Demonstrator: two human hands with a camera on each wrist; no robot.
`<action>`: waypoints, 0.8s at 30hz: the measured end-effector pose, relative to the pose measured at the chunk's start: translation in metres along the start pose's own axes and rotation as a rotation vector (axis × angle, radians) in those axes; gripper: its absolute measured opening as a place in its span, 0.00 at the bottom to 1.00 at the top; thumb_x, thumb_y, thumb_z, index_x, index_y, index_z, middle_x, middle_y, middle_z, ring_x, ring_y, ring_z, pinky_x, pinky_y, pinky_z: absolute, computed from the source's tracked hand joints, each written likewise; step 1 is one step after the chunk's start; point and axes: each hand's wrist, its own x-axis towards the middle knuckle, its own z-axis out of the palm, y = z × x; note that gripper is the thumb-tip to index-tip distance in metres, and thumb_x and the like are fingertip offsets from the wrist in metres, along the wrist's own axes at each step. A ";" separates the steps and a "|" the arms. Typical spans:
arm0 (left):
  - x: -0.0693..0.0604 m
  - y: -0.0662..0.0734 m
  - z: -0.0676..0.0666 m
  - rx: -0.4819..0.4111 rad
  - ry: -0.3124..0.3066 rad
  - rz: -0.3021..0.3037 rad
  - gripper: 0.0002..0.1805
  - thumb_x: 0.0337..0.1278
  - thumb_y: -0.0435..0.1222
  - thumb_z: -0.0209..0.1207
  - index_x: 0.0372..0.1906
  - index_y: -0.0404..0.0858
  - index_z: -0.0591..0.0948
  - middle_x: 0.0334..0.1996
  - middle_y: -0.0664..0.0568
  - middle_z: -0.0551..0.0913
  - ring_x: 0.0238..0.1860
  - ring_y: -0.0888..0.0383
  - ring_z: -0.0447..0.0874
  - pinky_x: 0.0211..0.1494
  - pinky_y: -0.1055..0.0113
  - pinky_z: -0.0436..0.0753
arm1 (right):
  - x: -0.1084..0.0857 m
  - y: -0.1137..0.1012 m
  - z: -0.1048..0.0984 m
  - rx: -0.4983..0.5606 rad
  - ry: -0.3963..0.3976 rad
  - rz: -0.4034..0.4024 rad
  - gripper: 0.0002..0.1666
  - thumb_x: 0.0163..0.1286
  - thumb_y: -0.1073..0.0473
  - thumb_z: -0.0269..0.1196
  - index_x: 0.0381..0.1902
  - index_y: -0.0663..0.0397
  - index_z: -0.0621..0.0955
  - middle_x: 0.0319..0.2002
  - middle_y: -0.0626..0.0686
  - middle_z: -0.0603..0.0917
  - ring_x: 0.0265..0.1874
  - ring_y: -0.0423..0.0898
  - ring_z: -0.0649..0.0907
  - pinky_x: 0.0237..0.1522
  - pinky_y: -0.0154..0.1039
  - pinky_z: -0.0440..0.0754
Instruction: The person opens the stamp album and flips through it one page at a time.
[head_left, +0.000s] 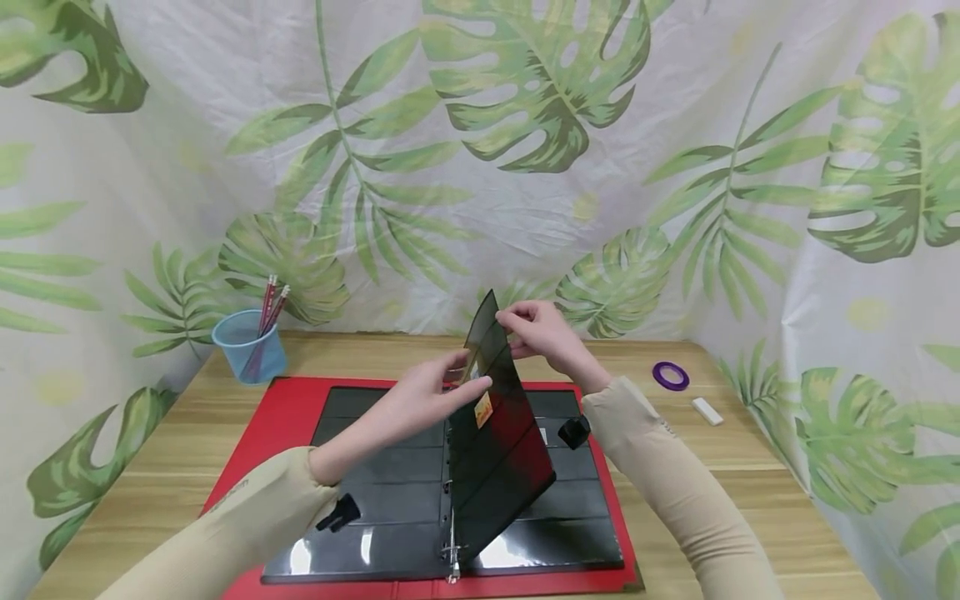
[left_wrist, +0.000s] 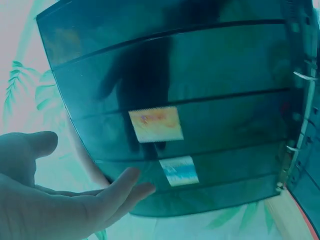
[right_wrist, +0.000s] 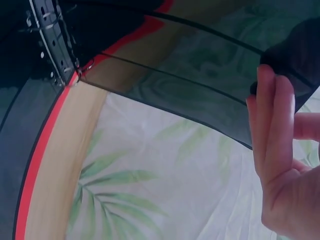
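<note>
An album with black pocket pages and metal rings point(head_left: 452, 533) lies open on its red cover point(head_left: 251, 442). One dark see-through page point(head_left: 498, 450) stands raised from the rings. My right hand point(head_left: 546, 337) pinches its upper outer edge; the right wrist view shows the fingers point(right_wrist: 275, 125) against the sheet. My left hand point(head_left: 427, 392) is beside the page, its fingers and thumb spread and holding nothing. An orange stamp point(left_wrist: 156, 124) and a blue-and-white stamp point(left_wrist: 179, 171) sit in the page's pockets. Whether the left fingertips touch the page, I cannot tell.
A blue mesh cup point(head_left: 251, 350) with several pencils point(head_left: 272, 304) stands at the back left of the wooden table point(head_left: 360, 350). Purple tape point(head_left: 671, 376) and a white eraser-like block point(head_left: 707, 411) lie at the right. A leaf-print cloth point(head_left: 390, 208) hangs behind.
</note>
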 end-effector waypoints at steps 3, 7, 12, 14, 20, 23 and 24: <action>0.005 0.007 0.003 -0.010 -0.021 -0.031 0.39 0.70 0.52 0.54 0.74 0.31 0.61 0.72 0.37 0.68 0.68 0.41 0.74 0.66 0.47 0.77 | 0.001 0.000 0.006 0.023 0.010 -0.003 0.22 0.75 0.52 0.57 0.58 0.60 0.80 0.50 0.58 0.81 0.28 0.42 0.85 0.37 0.38 0.89; 0.009 0.012 0.005 -0.063 -0.038 -0.039 0.38 0.71 0.49 0.53 0.75 0.29 0.60 0.72 0.35 0.68 0.68 0.41 0.74 0.65 0.48 0.78 | 0.001 0.000 0.013 0.042 0.013 -0.022 0.22 0.75 0.50 0.57 0.58 0.60 0.80 0.47 0.54 0.80 0.27 0.42 0.86 0.35 0.37 0.88; 0.011 0.012 0.006 -0.134 -0.033 -0.040 0.35 0.72 0.46 0.53 0.74 0.31 0.61 0.71 0.37 0.69 0.69 0.42 0.74 0.65 0.49 0.79 | -0.005 0.004 0.023 0.066 -0.030 -0.088 0.23 0.77 0.51 0.55 0.61 0.59 0.78 0.51 0.59 0.82 0.36 0.43 0.86 0.41 0.39 0.88; 0.011 0.011 0.006 -0.154 -0.016 -0.050 0.35 0.72 0.47 0.54 0.74 0.32 0.62 0.71 0.38 0.69 0.69 0.43 0.74 0.65 0.49 0.78 | -0.009 0.008 0.027 0.058 -0.062 -0.143 0.23 0.77 0.54 0.54 0.64 0.59 0.76 0.56 0.62 0.81 0.43 0.45 0.86 0.45 0.39 0.87; 0.010 0.005 0.000 -0.186 0.003 -0.046 0.38 0.73 0.52 0.51 0.75 0.33 0.59 0.72 0.38 0.67 0.69 0.42 0.73 0.66 0.49 0.77 | -0.023 0.023 0.035 0.060 -0.219 -0.318 0.31 0.77 0.61 0.55 0.74 0.61 0.63 0.72 0.64 0.67 0.68 0.59 0.73 0.60 0.44 0.82; 0.008 0.001 -0.003 -0.220 0.008 -0.067 0.38 0.72 0.53 0.51 0.76 0.34 0.57 0.72 0.39 0.66 0.69 0.42 0.72 0.67 0.49 0.77 | -0.028 0.028 0.040 0.083 -0.267 -0.361 0.36 0.75 0.59 0.57 0.76 0.59 0.59 0.76 0.62 0.61 0.73 0.60 0.67 0.63 0.44 0.80; 0.007 0.000 -0.004 -0.239 0.009 -0.073 0.39 0.72 0.53 0.51 0.75 0.33 0.57 0.72 0.38 0.66 0.70 0.42 0.72 0.67 0.50 0.77 | -0.029 0.029 0.042 0.081 -0.273 -0.378 0.37 0.75 0.58 0.58 0.77 0.58 0.59 0.77 0.62 0.59 0.74 0.60 0.65 0.63 0.43 0.79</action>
